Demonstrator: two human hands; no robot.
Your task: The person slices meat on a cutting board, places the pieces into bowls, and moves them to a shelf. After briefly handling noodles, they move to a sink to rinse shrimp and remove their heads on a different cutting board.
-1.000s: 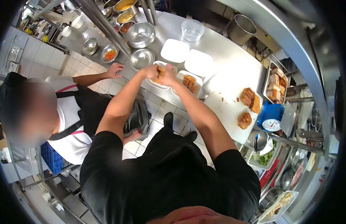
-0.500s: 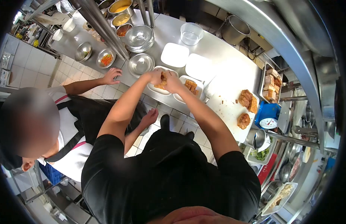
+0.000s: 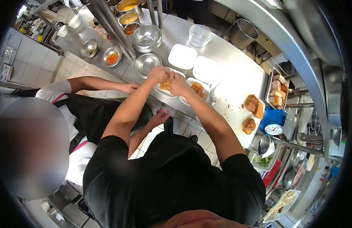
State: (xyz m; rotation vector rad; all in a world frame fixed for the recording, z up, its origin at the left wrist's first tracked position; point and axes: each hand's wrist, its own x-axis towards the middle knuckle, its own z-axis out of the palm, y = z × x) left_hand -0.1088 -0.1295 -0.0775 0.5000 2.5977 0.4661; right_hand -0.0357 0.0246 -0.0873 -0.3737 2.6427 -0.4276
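My left hand is at the far left edge of a white dish, its fingers curled in on chopped, golden-brown roast pork. From the dish's right side, my right hand also closes its fingers on the pork pieces; the fingertips are partly hidden. Just to the right, a second white dish holds more cut pork. Uncut brown chunks of roast pork lie on the white cutting board.
A steel bowl and two white dishes stand behind my hands. Blue scales and a tray of pork blocks are at right. On my left, a co-worker's hand rests near the counter edge; steel posts rise there.
Both my hands stay over the same dish, and the pork in it shows more openly between them. The co-worker has moved closer, one hand now lower by the counter edge. The view has shifted slightly.
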